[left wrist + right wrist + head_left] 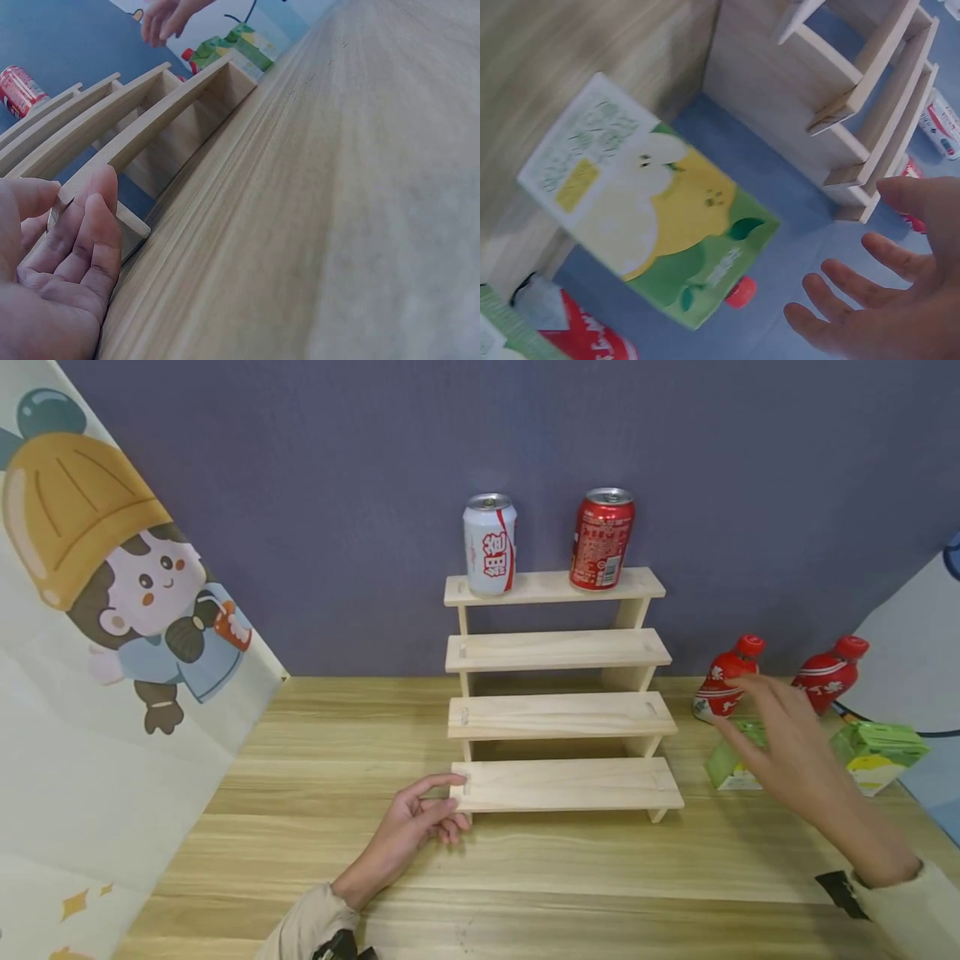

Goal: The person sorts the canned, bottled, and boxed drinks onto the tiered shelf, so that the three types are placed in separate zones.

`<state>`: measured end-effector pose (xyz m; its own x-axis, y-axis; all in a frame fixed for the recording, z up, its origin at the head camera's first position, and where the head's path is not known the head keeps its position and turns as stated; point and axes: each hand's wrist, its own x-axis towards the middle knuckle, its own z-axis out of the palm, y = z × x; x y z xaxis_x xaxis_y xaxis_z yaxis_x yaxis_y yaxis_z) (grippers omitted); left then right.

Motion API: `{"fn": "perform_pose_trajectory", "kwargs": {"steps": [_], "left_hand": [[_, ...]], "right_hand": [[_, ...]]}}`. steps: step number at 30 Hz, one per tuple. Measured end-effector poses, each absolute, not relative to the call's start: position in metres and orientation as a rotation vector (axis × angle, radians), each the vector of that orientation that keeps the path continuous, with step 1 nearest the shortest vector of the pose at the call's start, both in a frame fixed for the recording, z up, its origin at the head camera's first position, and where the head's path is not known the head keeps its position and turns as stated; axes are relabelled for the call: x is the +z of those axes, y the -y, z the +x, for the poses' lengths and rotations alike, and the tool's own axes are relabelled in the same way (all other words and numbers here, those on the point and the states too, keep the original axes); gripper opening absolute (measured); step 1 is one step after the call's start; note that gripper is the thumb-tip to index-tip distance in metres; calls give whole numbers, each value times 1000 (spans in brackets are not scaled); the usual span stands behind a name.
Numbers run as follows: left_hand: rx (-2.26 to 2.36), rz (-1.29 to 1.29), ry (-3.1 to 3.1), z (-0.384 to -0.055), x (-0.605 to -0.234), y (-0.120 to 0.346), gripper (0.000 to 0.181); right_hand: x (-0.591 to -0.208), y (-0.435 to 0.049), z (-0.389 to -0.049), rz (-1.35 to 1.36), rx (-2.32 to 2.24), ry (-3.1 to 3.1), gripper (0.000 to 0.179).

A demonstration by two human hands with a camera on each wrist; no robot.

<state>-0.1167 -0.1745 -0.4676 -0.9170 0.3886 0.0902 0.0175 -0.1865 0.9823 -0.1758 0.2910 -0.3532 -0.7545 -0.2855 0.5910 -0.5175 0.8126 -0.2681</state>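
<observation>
A wooden four-step display rack (562,783) stands against the back wall. My left hand (420,814) pinches the left end of its lowest board, with fingers (94,232) curled at the corner. On the top board are a white can (490,545) and a red can (602,539), set apart. To the right of the rack, my right hand (795,752) hovers in the air with fingers spread and nothing in them. It overlaps a green juice carton (656,202) and a red-capped bottle (723,681) in the head view.
Farther right stand a second red bottle (828,672) and another green carton (881,752), near a dark cable (941,734). A purple-grey wall (360,510) rises behind the wood-grain table (300,827). On the left is a white panel with a cartoon figure (142,568).
</observation>
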Motion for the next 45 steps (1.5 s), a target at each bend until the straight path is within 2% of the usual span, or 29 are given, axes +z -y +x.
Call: {"fn": "perform_pose_trajectory", "kwargs": {"steps": [12,18,27,45], "left_hand": [[2178,456,-1831,-117,-469,174,41],[2174,432,-1834,-117,-469,174,42],[2176,414,-1834,-117,-468,174,42],[2182,453,-1843,-118,-469,174,41]], "right_hand": [[-371,-320,-174,589,526,2498,58],[-382,-330,-176,583,483,2524,55],[-389,-338,-174,408,465,2719,54],[-393,-344,-178,488,487,2613,57]]}}
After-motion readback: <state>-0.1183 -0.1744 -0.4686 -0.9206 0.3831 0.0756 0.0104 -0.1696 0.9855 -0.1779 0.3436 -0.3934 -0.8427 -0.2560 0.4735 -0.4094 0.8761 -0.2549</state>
